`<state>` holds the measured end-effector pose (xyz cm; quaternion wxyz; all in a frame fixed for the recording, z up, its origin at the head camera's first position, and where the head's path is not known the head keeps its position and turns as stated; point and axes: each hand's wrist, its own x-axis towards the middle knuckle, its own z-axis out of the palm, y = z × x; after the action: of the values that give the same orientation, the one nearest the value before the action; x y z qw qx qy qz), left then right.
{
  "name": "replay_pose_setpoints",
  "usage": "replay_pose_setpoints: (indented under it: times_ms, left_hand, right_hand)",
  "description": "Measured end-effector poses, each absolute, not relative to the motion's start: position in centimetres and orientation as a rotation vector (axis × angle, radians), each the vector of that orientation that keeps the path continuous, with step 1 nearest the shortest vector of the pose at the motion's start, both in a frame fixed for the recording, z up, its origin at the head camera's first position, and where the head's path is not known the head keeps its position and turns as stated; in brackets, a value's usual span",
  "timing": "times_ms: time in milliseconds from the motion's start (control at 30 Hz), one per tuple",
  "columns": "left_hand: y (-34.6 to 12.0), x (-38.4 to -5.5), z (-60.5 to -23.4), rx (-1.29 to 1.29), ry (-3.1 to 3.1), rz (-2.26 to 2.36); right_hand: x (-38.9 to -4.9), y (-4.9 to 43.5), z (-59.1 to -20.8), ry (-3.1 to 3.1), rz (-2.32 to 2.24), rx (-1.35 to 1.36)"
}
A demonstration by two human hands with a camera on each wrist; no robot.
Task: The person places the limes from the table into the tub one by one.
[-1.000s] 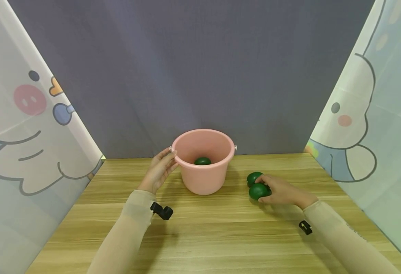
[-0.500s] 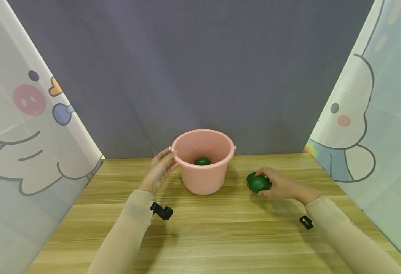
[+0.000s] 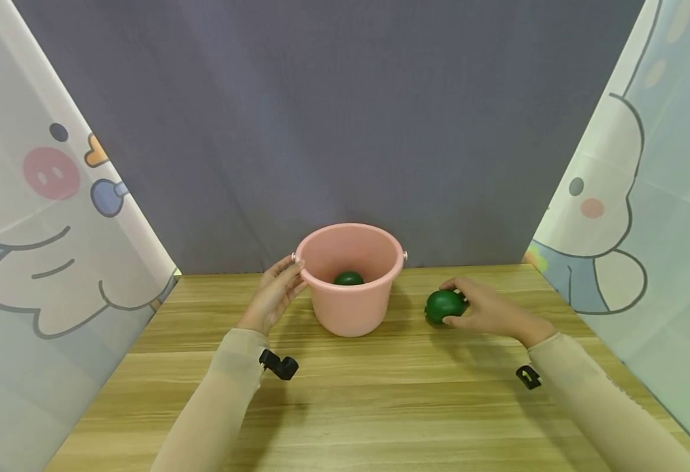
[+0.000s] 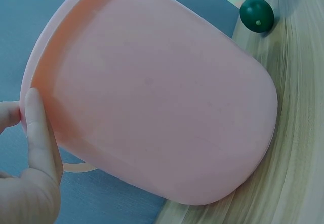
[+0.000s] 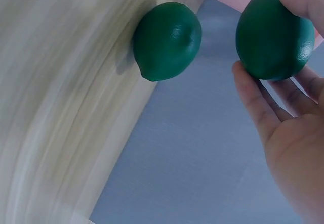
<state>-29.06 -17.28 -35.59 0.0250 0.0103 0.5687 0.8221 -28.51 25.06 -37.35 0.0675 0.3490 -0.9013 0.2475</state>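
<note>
A pink bucket [image 3: 349,308] stands on the table with a green lime [image 3: 348,278] inside it. My left hand [image 3: 274,295] holds the bucket's rim at its left side; in the left wrist view the fingers [image 4: 40,133] lie along the outer wall under the rim. To the right of the bucket, my right hand [image 3: 486,314] grips another lime [image 5: 273,34] between thumb and fingers, raised off the table. A third lime [image 5: 167,41] rests on the wood apart from the held one; in the head view the held lime mostly covers it.
The wooden table [image 3: 345,400] ends at a dark grey curtain [image 3: 345,131] close behind the bucket. Cartoon-printed panels rise along the left and right sides. The bucket's pale handle [image 4: 78,167] hangs behind it.
My right hand has lifted its lime up and away from me, so that it now covers the one behind. My left hand and the bucket have stayed in place.
</note>
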Motion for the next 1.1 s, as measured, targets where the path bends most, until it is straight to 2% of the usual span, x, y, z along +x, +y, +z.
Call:
replay_pose_setpoints:
  times_ms: [1100]
  left_hand:
    - [-17.2, -29.2, -35.7, 0.036, 1.747, 2.556]
  right_hand:
    - [-29.3, 23.3, -33.8, -2.528, 0.731, 1.051]
